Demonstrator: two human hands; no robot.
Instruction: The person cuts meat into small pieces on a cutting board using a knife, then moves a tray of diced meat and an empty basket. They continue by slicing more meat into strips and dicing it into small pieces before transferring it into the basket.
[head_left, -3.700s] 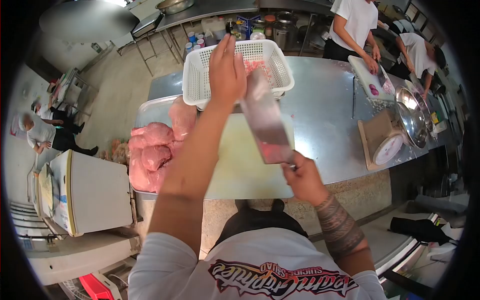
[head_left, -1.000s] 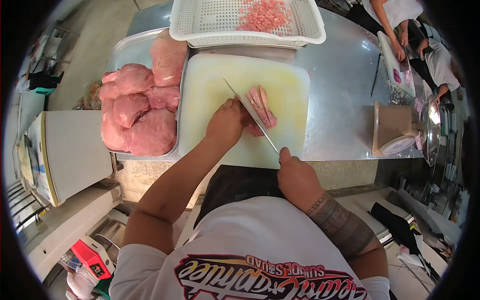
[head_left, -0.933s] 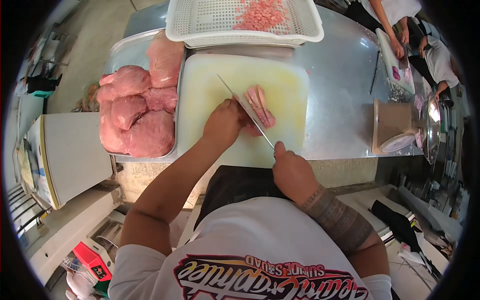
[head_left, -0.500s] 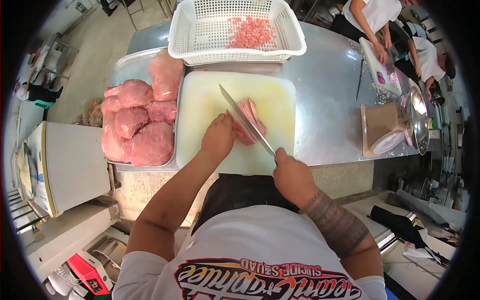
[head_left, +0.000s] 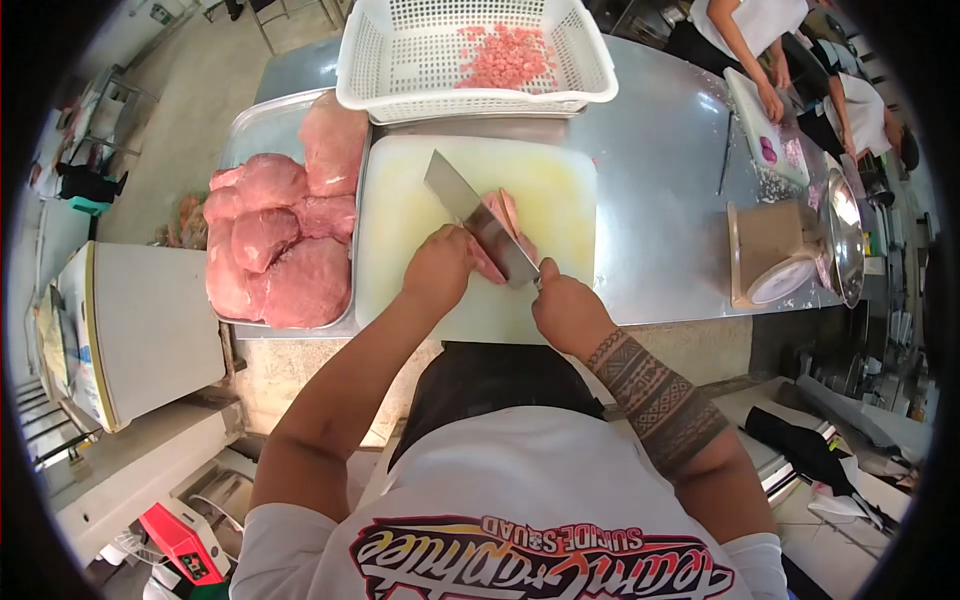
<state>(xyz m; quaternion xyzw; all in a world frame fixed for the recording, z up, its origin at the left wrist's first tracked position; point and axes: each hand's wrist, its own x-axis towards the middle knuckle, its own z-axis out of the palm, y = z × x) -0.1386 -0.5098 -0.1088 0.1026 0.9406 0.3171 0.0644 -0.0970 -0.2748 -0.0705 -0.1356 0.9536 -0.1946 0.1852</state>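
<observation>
My right hand (head_left: 572, 308) is closed round the handle of a cleaver (head_left: 462, 196), whose broad blade slants up and to the left over the white cutting board (head_left: 400, 170). The blade's flat side faces me and covers part of the raw meat (head_left: 487, 262) on the board. Fingers curled, my left hand (head_left: 438, 265) presses on the left part of this meat, close beside the blade. More of the meat, in strips, shows to the right of the blade.
Left of the board, a metal tray (head_left: 262, 122) holds several large raw meat pieces (head_left: 308, 282). Behind stands a white perforated basket (head_left: 400, 95) with diced meat (head_left: 508, 58). A scale (head_left: 770, 250) stands at right; beyond it a person's hand (head_left: 770, 102) works at another board (head_left: 748, 105).
The cleaver has turned from nearly edge-on to showing its flat side. My right hand has moved a little left and up. My left hand stays on the meat.
</observation>
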